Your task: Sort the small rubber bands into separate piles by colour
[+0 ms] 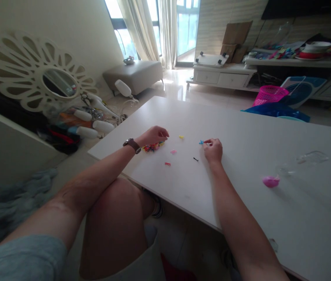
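Observation:
My left hand (154, 135), with a brown-strapped watch (131, 145) on its wrist, hovers by a pile of small multicoloured bands (153, 147). Its fingers are curled together; whatever may be between them is too small to make out. Thumb and fingertips of my right hand (213, 150) pinch at small blue bands (201, 142) on the white table (177, 117). Between the hands lie small separate groups, likely rubber bands: yellow (181, 137), pale pink (173, 152), red (167, 164) and black (195, 159).
Right of my right arm lie a pink pouch-like object (271, 181) and a clear plastic container (312, 157). My knee (115, 199) is against the near table edge. Beyond stand a pink basket (272, 93), a grey bench (136, 74) and, at left, a fallen lamp with white shades (103, 126).

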Tool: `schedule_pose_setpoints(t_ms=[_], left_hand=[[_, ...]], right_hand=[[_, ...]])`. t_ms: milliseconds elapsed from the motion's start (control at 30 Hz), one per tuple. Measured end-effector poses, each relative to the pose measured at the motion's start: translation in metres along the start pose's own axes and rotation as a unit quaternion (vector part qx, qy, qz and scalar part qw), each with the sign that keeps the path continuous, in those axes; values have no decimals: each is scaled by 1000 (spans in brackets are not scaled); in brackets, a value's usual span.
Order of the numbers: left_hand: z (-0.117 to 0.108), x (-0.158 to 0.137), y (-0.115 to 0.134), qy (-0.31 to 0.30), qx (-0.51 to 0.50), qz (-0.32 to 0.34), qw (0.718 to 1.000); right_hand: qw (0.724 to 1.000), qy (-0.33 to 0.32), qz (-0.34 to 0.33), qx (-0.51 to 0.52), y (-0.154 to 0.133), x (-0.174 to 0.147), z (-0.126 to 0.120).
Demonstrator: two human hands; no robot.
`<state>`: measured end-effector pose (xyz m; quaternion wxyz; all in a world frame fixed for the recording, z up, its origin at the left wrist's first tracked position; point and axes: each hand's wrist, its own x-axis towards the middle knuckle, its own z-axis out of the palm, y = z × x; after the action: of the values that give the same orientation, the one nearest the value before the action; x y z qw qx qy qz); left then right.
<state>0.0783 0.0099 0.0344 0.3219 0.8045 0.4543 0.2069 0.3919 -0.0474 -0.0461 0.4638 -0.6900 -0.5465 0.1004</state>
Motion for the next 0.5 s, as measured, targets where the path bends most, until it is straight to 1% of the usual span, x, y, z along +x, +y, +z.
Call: schedule_pose_setpoints(t_ms=[67, 100, 233, 367, 500], left_hand=[[-10, -3, -8, 34, 26, -20, 999], [-14, -5, -11, 34, 39, -30, 998], [-20, -13, -19, -19, 73, -58, 995], [-19, -16, -25, -76, 91, -59, 991], [-16, -13, -28, -78, 111, -60, 989]], right_hand=[[1000, 0, 0, -3, 0, 0, 0], [1000, 0, 2, -3, 0, 0, 1], [1000, -2, 2, 0, 0, 0, 0], [1000, -5, 5, 2, -1, 0, 0], [1000, -7, 7, 4, -1, 0, 0]])
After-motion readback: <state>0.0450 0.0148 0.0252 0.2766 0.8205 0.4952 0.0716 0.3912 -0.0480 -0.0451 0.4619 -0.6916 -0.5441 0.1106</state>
